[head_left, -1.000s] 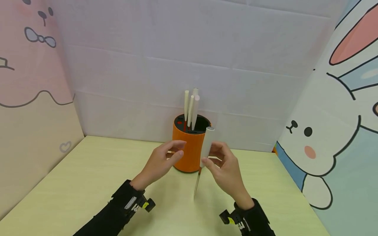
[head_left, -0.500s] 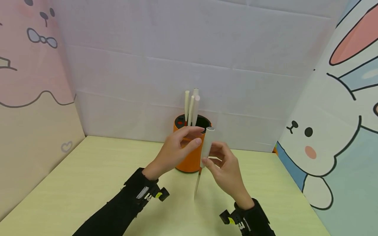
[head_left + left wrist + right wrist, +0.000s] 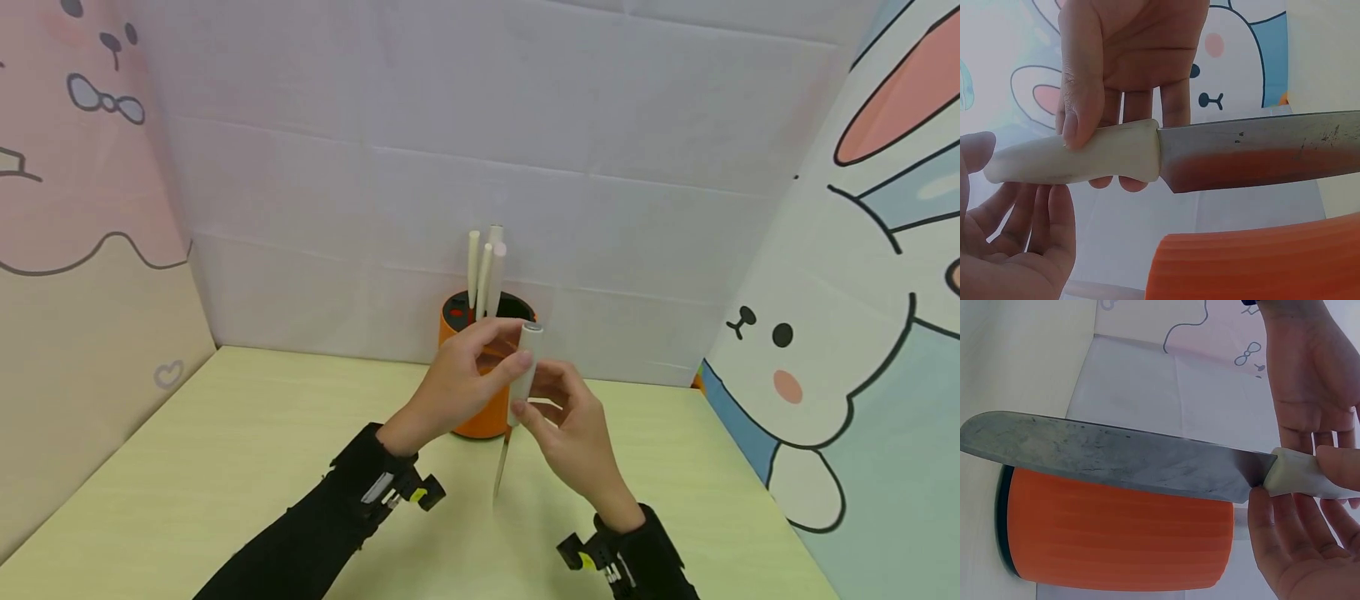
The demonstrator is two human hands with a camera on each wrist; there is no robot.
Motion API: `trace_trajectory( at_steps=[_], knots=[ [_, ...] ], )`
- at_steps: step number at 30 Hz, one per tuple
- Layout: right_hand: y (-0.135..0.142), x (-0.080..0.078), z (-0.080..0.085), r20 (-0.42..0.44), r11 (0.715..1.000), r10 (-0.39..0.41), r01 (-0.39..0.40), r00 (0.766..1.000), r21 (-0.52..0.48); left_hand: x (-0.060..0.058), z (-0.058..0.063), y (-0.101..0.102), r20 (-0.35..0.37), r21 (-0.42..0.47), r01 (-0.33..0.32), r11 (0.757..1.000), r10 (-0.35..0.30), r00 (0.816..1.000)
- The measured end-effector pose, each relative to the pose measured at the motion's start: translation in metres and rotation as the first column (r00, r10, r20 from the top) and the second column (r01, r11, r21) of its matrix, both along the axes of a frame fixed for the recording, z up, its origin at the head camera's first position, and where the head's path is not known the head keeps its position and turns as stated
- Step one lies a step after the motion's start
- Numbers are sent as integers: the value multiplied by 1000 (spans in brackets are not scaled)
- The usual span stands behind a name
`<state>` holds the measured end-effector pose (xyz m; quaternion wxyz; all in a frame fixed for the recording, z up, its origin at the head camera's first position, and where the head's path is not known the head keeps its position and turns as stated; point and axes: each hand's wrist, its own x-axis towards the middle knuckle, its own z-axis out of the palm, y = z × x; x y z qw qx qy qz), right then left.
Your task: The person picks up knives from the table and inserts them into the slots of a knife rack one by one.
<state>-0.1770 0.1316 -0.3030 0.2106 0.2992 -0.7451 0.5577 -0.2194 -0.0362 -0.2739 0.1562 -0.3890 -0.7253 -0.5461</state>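
In the head view a knife with a white handle stands upright, butt end up and blade pointing down. My right hand pinches the handle near the blade, thumb in front and fingers behind. My left hand is at the handle's upper end, its thumb tip overlapping the handle there. In the left wrist view the left fingers reach the handle's edge, fairly straight, with the thumb beside the butt; firm contact is hard to tell. The steel blade shows marks in the right wrist view.
Behind the hands an orange cylindrical knife block with a black top stands on the pale yellow table. Several white-handled utensils stick up from it. A white sheet covers the back, with cartoon panels at both sides.
My left hand has moved right and slightly up, from in front of the block's left side to the knife handle's upper end. The right hand and knife have hardly moved.
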Motion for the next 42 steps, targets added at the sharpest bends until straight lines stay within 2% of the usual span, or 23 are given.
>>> trace_trajectory(
  at_steps=[3, 6, 15, 30, 42],
  knots=[
    [0, 0, 0, 6, 1000, -4, 4, 1000, 3, -9, -7, 1, -6, -5, -4, 1000, 4, 1000],
    [0, 1, -1, 13, 1000, -8, 8, 1000, 4, -11, -9, 2, -10, -8, -1, 1000, 1, 1000],
    [0, 1, 0, 21, 1000, -15, 15, 1000, 14, -11, -11, 2, -10, -26, -36, 999, 35, 999],
    [0, 2, 0, 12, 1000, -17, 17, 1000, 24, -11, -12, 2, -28, -19, -28, 999, 27, 999],
    [1, 3, 3, 9, 999, -7, 6, 1000, 46, -12, -6, 0, -100, -10, -10, 1000, 9, 995]
  ],
)
